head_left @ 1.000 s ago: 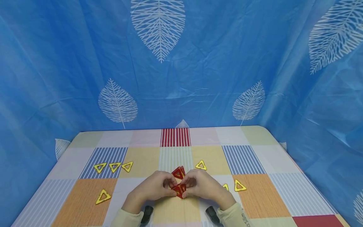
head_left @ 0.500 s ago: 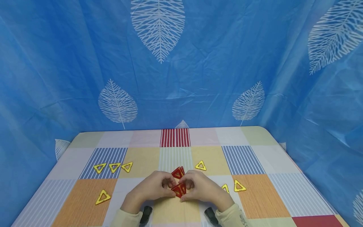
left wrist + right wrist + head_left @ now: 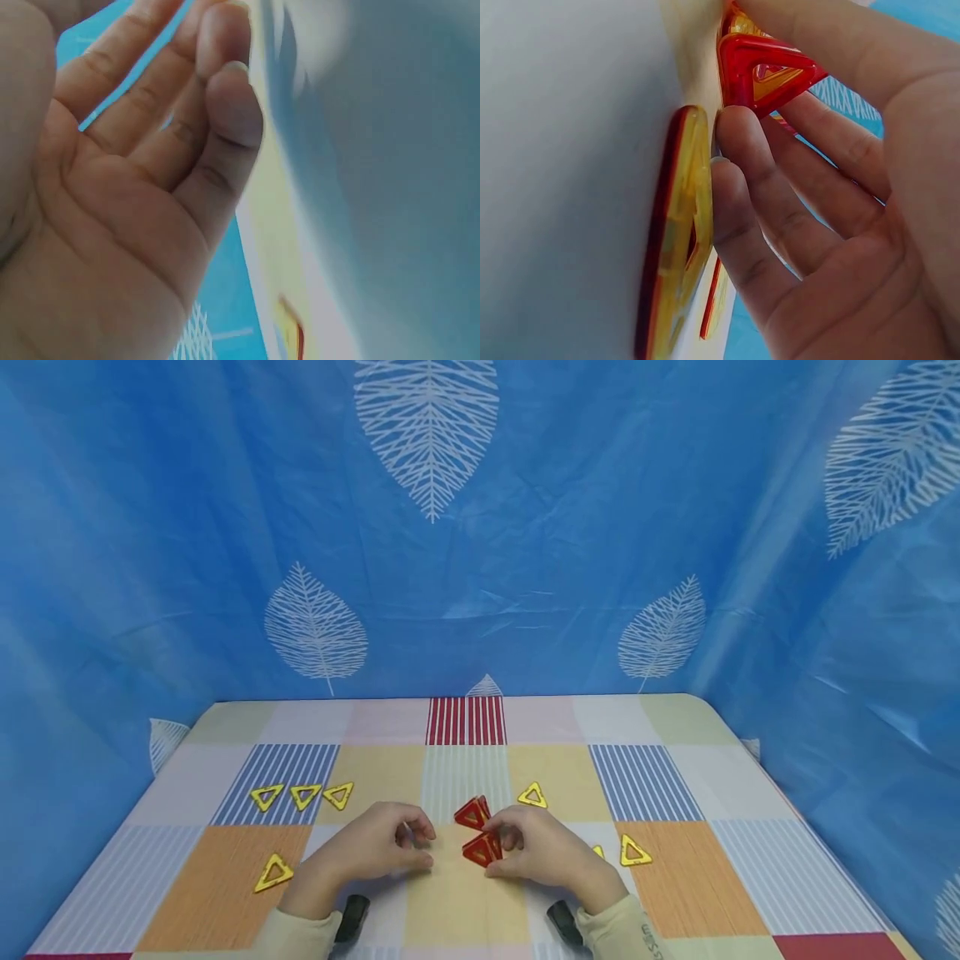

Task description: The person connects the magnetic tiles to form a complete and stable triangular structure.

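Note:
My right hand [image 3: 551,853] holds a small red pyramid of triangular magnetic tiles [image 3: 478,850] by its right side, thumb in front and fingers behind. In the right wrist view that red pyramid [image 3: 769,71] shows translucent red edges and an orange inside, between thumb and fingertips. Just behind it on the table sits a second red pyramid [image 3: 471,813], partly overlapped by my right fingers in the head view. My left hand [image 3: 375,843] is to the left of the pyramids, fingers loosely bent and nothing in them; the left wrist view shows its bare palm [image 3: 112,217].
Several yellow triangular tiles lie flat: a row at the back left, including one tile [image 3: 305,796], one nearer tile [image 3: 273,872], one behind the right hand [image 3: 533,795], and one to its right [image 3: 634,851]. Another is partly hidden by that hand. A blue curtain [image 3: 480,568] closes off the back.
My left hand has let go of the front red pyramid and drawn away to the left. My right hand stays at the pyramid, which has shifted slightly right.

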`<state>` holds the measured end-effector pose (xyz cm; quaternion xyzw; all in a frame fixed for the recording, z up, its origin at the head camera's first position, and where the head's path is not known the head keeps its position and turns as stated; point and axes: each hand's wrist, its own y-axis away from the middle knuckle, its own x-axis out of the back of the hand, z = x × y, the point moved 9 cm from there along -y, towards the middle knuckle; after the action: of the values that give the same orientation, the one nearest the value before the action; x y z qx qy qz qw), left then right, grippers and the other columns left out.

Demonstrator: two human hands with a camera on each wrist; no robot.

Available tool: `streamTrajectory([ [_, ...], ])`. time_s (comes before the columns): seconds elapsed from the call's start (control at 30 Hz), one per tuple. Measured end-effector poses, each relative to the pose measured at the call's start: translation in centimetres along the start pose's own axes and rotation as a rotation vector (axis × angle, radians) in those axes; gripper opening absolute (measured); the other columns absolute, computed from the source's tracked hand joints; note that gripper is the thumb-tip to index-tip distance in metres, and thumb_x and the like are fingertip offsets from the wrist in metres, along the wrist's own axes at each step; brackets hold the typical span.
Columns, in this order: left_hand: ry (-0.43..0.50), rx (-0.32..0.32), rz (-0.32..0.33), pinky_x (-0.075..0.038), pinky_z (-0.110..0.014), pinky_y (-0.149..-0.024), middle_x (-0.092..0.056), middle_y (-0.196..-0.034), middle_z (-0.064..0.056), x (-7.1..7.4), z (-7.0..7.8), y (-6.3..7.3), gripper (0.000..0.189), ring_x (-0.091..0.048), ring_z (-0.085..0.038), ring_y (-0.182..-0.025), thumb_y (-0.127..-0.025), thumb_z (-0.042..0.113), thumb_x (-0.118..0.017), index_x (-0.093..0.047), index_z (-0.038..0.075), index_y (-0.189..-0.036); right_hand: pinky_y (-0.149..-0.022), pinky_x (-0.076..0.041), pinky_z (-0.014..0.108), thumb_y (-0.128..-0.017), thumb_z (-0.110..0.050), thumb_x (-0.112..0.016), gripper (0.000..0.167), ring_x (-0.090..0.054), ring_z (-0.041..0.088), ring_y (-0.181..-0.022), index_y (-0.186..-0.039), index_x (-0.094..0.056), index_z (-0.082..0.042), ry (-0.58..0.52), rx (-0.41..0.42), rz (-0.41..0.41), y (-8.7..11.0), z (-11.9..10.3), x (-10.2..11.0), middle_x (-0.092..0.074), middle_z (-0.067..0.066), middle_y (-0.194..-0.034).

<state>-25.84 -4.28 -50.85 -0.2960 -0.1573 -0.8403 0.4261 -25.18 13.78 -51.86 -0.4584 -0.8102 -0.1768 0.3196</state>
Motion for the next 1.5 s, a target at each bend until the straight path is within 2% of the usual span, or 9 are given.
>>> streamTrajectory([
  [0.13,-0.032,0.021,0.007,-0.048,-0.028,-0.059,-0.065,-0.089,0.004,1.9,-1.2,1.7,0.020,-0.056,-0.012,-0.071,-0.083,0.020,-0.084,-0.071,0.014,-0.096,-0.064,-0.048,0.026,-0.077,-0.019,-0.090,0.042,-0.055,0.011,-0.073,-0.112,-0.071,-0.006,-0.021,-0.005,-0.006,0.1,-0.1,0.1,-0.061,0.000,-0.081],
  [0.37,-0.022,0.062,0.040,-0.049,-0.029,-0.060,-0.063,-0.091,-0.004,6.8,-3.8,5.4,0.029,-0.056,-0.013,-0.070,-0.082,0.020,-0.086,-0.070,0.008,-0.103,-0.063,-0.047,0.026,-0.079,-0.018,-0.088,0.042,-0.054,0.012,-0.073,-0.115,-0.070,-0.006,0.008,-0.011,0.002,0.1,-0.1,0.2,-0.060,0.000,-0.081],
  [0.57,0.021,0.228,0.079,-0.047,-0.029,-0.062,-0.062,-0.088,-0.005,9.6,-7.3,9.0,0.043,-0.054,-0.021,-0.076,-0.075,0.025,-0.090,-0.070,0.004,-0.107,-0.060,-0.045,0.026,-0.080,-0.017,-0.087,0.043,-0.051,0.008,-0.069,-0.117,-0.069,-0.003,0.029,0.008,0.017,0.0,-0.3,0.2,-0.058,0.000,-0.078],
  [0.63,0.027,0.279,0.087,-0.045,-0.028,-0.063,-0.062,-0.089,-0.005,10.0,-8.5,10.1,0.048,-0.053,-0.021,-0.078,-0.072,0.028,-0.092,-0.070,0.005,-0.108,-0.059,-0.045,0.025,-0.081,-0.017,-0.086,0.044,-0.049,0.007,-0.067,-0.118,-0.068,-0.002,0.032,0.017,0.020,0.0,-0.4,0.1,-0.057,-0.001,-0.076],
  [0.73,0.055,0.284,0.080,-0.043,-0.029,-0.065,-0.063,-0.094,-0.006,10.2,-9.7,11.4,0.052,-0.051,-0.021,-0.081,-0.072,0.026,-0.092,-0.069,0.002,-0.112,-0.056,-0.043,0.025,-0.082,-0.015,-0.085,0.044,-0.048,0.005,-0.063,-0.120,-0.068,-0.002,0.037,0.018,0.026,0.0,-0.5,0.2,-0.056,-0.003,-0.074],
  [0.93,0.058,0.332,0.068,-0.042,-0.029,-0.069,-0.065,-0.105,-0.006,10.5,-11.4,12.7,0.063,-0.050,-0.021,-0.086,-0.069,0.029,-0.094,-0.068,0.000,-0.119,-0.050,-0.040,0.023,-0.086,-0.013,-0.081,0.044,-0.045,0.003,-0.057,-0.124,-0.066,0.000,0.062,0.007,0.052,0.2,-0.3,0.4,-0.053,-0.006,-0.068],
  [1.07,0.053,0.346,0.049,-0.043,-0.027,-0.073,-0.066,-0.113,-0.007,10.4,-11.8,13.0,0.071,-0.051,-0.024,-0.091,-0.068,0.031,-0.094,-0.065,-0.002,-0.124,-0.048,-0.039,0.023,-0.087,-0.014,-0.080,0.044,-0.045,0.003,-0.055,-0.126,-0.065,0.001,0.055,-0.002,0.062,0.1,-0.2,0.4,-0.053,-0.006,-0.067],
  [1.27,0.036,0.322,0.035,-0.043,-0.026,-0.073,-0.066,-0.112,-0.007,10.2,-11.8,12.8,0.066,-0.050,-0.025,-0.092,-0.069,0.028,-0.093,-0.067,-0.002,-0.122,-0.051,-0.049,0.026,-0.081,-0.015,-0.086,0.053,-0.056,0.006,-0.058,-0.127,-0.064,0.003,-0.005,-0.023,0.073,0.2,0.3,0.9,-0.061,-0.006,-0.072],
  [1.5,-0.007,0.342,0.036,-0.047,-0.025,-0.077,-0.068,-0.118,-0.009,10.4,-12.0,12.7,0.067,-0.053,-0.024,-0.097,-0.071,0.030,-0.092,-0.068,-0.001,-0.125,-0.063,-0.053,0.028,-0.081,-0.017,-0.086,0.047,-0.063,0.011,-0.078,-0.122,-0.069,-0.002,0.034,-0.076,0.184,0.9,1.2,3.6,-0.070,0.003,-0.096],
])
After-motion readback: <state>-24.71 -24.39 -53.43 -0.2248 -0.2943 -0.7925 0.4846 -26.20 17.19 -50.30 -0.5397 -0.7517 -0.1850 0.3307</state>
